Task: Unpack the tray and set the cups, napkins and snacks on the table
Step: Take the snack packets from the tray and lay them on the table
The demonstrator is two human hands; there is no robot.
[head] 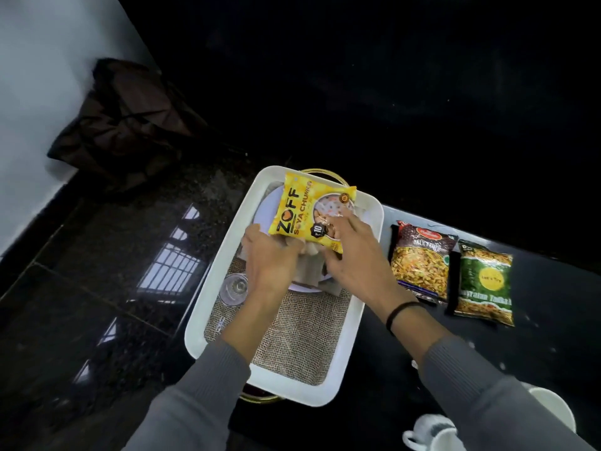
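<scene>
A white rectangular tray (pixel 224 265) lined with burlap stands at the table's left end. Over its far half, a yellow soya-chunks snack packet (pixel 302 209) is gripped at its near edge by my left hand (pixel 271 255) and my right hand (pixel 353 252). Beneath the packet lie a white plate (pixel 268 206) and folded beige napkins (pixel 312 268), partly hidden by my hands. A clear glass (pixel 233 288) lies in the tray, left of my left wrist. Two snack packets, one maroon (pixel 421 258) and one green (pixel 484 281), rest on the dark table to the right.
Two white cups (pixel 432 431) (pixel 549 408) sit at the bottom right near my right sleeve. A dark bag (pixel 126 122) leans against the white wall at far left. Glossy dark floor lies left of the table; a gold-rimmed round stand (pixel 260 397) shows under the tray.
</scene>
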